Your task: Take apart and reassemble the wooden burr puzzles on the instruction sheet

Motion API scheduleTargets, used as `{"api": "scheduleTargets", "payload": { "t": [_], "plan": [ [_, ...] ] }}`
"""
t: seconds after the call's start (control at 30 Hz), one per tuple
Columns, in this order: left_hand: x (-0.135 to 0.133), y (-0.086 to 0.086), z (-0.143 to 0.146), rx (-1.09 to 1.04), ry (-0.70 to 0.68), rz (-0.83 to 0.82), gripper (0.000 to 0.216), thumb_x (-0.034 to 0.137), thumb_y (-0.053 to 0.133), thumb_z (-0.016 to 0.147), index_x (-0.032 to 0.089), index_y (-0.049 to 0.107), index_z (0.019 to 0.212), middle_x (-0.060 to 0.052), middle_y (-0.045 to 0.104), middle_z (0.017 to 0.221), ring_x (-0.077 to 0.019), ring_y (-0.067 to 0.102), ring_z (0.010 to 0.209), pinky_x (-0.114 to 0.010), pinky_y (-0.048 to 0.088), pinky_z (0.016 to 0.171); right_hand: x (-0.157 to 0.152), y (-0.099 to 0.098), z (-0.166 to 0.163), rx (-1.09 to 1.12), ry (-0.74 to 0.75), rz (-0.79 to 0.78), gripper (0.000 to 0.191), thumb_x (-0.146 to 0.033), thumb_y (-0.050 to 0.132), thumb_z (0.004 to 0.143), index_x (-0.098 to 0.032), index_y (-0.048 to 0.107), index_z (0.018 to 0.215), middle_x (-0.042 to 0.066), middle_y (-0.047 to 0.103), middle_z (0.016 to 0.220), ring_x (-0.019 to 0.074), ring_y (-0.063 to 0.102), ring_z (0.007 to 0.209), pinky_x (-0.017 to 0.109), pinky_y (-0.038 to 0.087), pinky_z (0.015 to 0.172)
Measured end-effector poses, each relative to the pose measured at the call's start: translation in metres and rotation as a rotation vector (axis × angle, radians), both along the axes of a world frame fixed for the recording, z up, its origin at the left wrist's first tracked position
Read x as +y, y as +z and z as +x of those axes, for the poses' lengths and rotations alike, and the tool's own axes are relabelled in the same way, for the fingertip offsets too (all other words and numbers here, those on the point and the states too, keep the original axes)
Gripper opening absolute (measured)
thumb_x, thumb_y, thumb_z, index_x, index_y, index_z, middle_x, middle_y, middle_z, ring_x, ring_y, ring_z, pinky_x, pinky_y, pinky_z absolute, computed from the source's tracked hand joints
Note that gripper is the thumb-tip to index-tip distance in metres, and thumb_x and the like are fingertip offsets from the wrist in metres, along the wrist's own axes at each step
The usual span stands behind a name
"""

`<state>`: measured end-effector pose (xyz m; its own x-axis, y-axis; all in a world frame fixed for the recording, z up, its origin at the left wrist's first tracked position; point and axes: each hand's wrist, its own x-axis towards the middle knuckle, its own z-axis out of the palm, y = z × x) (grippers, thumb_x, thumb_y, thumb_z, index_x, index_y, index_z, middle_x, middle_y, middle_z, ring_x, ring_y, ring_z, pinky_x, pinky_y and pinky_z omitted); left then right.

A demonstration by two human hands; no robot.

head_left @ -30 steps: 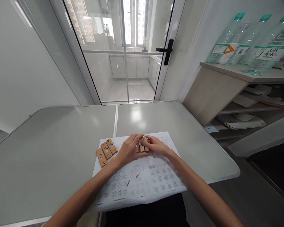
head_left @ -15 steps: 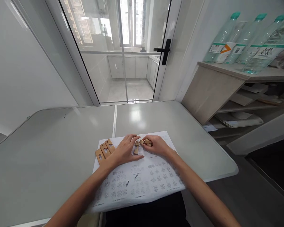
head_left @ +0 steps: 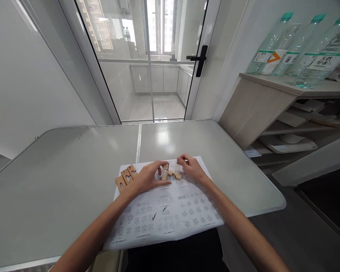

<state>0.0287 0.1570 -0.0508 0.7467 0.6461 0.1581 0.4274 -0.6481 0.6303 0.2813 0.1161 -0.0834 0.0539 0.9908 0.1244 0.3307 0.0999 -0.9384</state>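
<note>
My left hand (head_left: 150,174) rests on the printed paper sheet (head_left: 147,236), thumb and forefinger closed round a notched wooden puzzle piece (head_left: 165,173) that stands between them. Just right of that piece, small wooden puzzle pieces (head_left: 175,174) lie on the sheet, close together or touching. Raised above and to the right of these, my right hand (head_left: 191,168) has its fingers pinched. A small brown patch shows among them, but I cannot make out what it is. Flat wooden pieces with cut-outs (head_left: 126,176) lie in a row on the left, partly behind my left forearm.
The paper lies on a grey table (head_left: 73,181) and overhangs its near edge. A shelf unit (head_left: 260,105) stands at the right, with several plastic bottles (head_left: 289,56) on top. Past the table is a glazed door with a black handle (head_left: 198,60).
My right hand has moved up and right, off the small wooden pieces, which now lie uncovered. The piece at my left hand now stands more upright. The view has shifted slightly.
</note>
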Motion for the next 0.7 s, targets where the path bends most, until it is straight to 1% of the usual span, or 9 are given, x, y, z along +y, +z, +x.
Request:
{"api": "scheduleTargets", "payload": {
  "t": [0.13,0.2,0.27,0.33,0.4,0.47,0.53,0.6,0.7],
  "plan": [
    [-0.003,-0.001,0.008,-0.136,0.095,-0.148,0.067,0.051,0.084,0.083,0.027,0.055,0.139,0.001,0.067,0.093,-0.0176,0.062,0.076,-0.031,0.050,0.073,0.003,0.003,0.006,0.190,0.084,-0.064,0.051,-0.067,0.051,0.100,-0.021,0.069,0.113,-0.002,0.050,0.076,0.0139,0.041,0.062,0.028,0.034,0.055],
    [-0.002,-0.005,0.011,-0.210,0.128,-0.213,0.066,0.053,0.083,0.083,0.025,0.055,0.136,0.003,0.064,0.084,-0.0168,0.059,0.073,-0.030,0.049,0.069,0.002,0.007,0.010,0.290,0.153,-0.104,0.048,-0.061,0.056,0.100,-0.022,0.070,0.122,-0.001,0.047,0.078,0.0133,0.039,0.061,0.028,0.032,0.053],
    [-0.002,-0.010,0.014,-0.278,0.147,-0.289,0.069,0.055,0.083,0.083,0.024,0.054,0.136,0.003,0.062,0.080,-0.0163,0.058,0.071,-0.029,0.048,0.067,0.000,0.010,0.012,0.458,0.229,-0.160,0.041,-0.051,0.068,0.096,-0.024,0.072,0.127,0.001,0.051,0.088,0.0121,0.041,0.065,0.027,0.034,0.054],
    [-0.001,-0.016,0.016,-0.329,0.166,-0.361,0.072,0.056,0.083,0.082,0.023,0.053,0.138,0.003,0.062,0.081,-0.0155,0.058,0.070,-0.028,0.048,0.066,-0.001,0.011,0.012,0.638,0.301,-0.224,0.040,-0.043,0.077,0.092,-0.025,0.073,0.128,0.003,0.057,0.099,0.0109,0.044,0.068,0.026,0.037,0.056],
    [-0.001,-0.021,0.017,-0.362,0.175,-0.413,0.074,0.055,0.084,0.082,0.023,0.052,0.139,0.002,0.064,0.085,-0.0144,0.058,0.070,-0.027,0.047,0.065,-0.001,0.011,0.010,0.719,0.362,-0.280,0.039,-0.044,0.079,0.093,-0.023,0.074,0.126,0.005,0.064,0.106,0.0100,0.047,0.068,0.026,0.040,0.058],
    [-0.002,-0.024,0.018,-0.381,0.180,-0.422,0.074,0.055,0.084,0.081,0.022,0.052,0.139,0.002,0.063,0.086,-0.0133,0.056,0.068,-0.026,0.046,0.064,-0.001,0.010,0.007,0.721,0.409,-0.320,0.040,-0.049,0.077,0.094,-0.020,0.075,0.121,0.007,0.070,0.107,0.0096,0.050,0.064,0.026,0.040,0.056],
    [-0.002,-0.025,0.019,-0.376,0.176,-0.398,0.073,0.055,0.084,0.081,0.022,0.053,0.138,0.003,0.061,0.084,-0.0127,0.054,0.067,-0.026,0.045,0.063,-0.002,0.008,0.005,0.711,0.436,-0.351,0.045,-0.056,0.074,0.096,-0.018,0.074,0.118,0.008,0.074,0.103,0.0087,0.050,0.058,0.025,0.037,0.051],
    [-0.003,-0.025,0.019,-0.362,0.177,-0.363,0.073,0.057,0.084,0.081,0.023,0.054,0.137,0.004,0.059,0.082,-0.0126,0.052,0.066,-0.026,0.044,0.062,-0.002,0.007,0.003,0.714,0.448,-0.363,0.051,-0.063,0.069,0.097,-0.016,0.074,0.117,0.007,0.075,0.092,0.0069,0.047,0.051,0.024,0.034,0.048],
    [-0.003,-0.025,0.020,-0.349,0.178,-0.333,0.073,0.059,0.083,0.080,0.023,0.053,0.137,0.003,0.059,0.084,-0.0127,0.052,0.066,-0.026,0.044,0.062,-0.003,0.006,0.001,0.729,0.454,-0.359,0.056,-0.068,0.065,0.097,-0.015,0.074,0.109,0.001,0.069,0.074,0.0049,0.039,0.044,0.024,0.033,0.047]
  ]
}}
